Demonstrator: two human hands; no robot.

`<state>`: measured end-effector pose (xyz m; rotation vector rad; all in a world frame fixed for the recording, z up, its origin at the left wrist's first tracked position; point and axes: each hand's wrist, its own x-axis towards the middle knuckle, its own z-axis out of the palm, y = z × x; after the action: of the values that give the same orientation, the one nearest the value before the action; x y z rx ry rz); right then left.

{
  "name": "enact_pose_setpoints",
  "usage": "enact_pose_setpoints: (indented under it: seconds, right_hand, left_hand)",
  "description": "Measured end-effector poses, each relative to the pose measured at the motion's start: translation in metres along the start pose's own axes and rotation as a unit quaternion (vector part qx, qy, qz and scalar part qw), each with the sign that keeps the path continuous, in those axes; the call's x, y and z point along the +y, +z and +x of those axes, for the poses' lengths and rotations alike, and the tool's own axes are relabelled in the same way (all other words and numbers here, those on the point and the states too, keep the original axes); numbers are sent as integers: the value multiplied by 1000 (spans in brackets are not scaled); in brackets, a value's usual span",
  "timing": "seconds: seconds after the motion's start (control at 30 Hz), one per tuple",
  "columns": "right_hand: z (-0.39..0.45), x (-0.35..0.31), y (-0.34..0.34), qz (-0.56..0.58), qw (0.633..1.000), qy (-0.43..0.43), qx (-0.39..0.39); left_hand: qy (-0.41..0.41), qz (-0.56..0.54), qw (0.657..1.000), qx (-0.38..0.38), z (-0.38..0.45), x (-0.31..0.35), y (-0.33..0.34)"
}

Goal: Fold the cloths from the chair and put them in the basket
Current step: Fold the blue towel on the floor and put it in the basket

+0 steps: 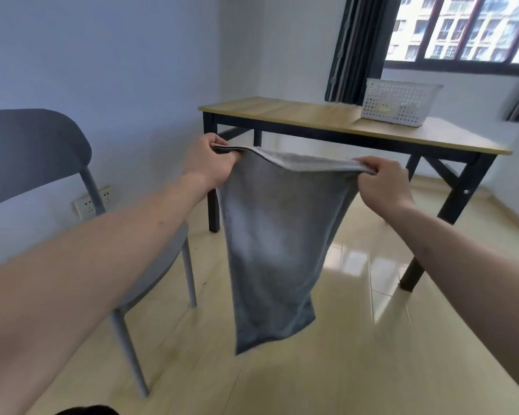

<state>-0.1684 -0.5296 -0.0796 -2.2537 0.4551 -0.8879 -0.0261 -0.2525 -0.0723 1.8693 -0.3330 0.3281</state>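
The towel (270, 235) hangs in the air between the left hand (207, 163) and the right hand (384, 184); the chair (33, 151) stands to its left. The table (312, 115) stands behind the towel; the basket (399, 103) sits on the table's right part.

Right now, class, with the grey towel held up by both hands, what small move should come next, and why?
Probably bring the left hand across to the right hand, halving the soft grey towel. It hangs in the air from its top corners, apparently doubled already but too long, I judge, for the white perforated plastic basket on the wooden table.
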Motion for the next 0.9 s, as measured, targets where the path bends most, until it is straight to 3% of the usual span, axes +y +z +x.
enact_pose_setpoints:
  seconds: [0.17, 0.33, 0.43, 0.53, 0.6, 0.73, 0.9]
  right_hand:
    - [-41, 1, -26, -9, 999, -37, -3]
    - [-98, 42, -21, -48, 997, 20, -63]
    - [-135, 71, -7, -90, 984, 69, -140]
    - [-171, 98, 6, -131, 953, 112, -248]
    - [-196, 117, 17, -157, 918, 146, -334]
    - [-233, 144, 40, -190, 807, 246, -501]
    - [-253, 146, 59, -249, 742, 218, -583]
  left_hand:
    - [37, -1, 999, -31, -37, 13, -20]
    - [-4, 80, 983, -168, -86, -18, -31]
    - [-22, 151, 960, -235, -121, -53, -31]
    - [-52, 252, 909, -329, -157, -87, -28]
    - [-64, 318, 853, -407, -180, -110, -25]
    - [-80, 415, 732, -534, -219, -151, -17]
    - [-122, 426, 676, -589, -249, -193, -8]
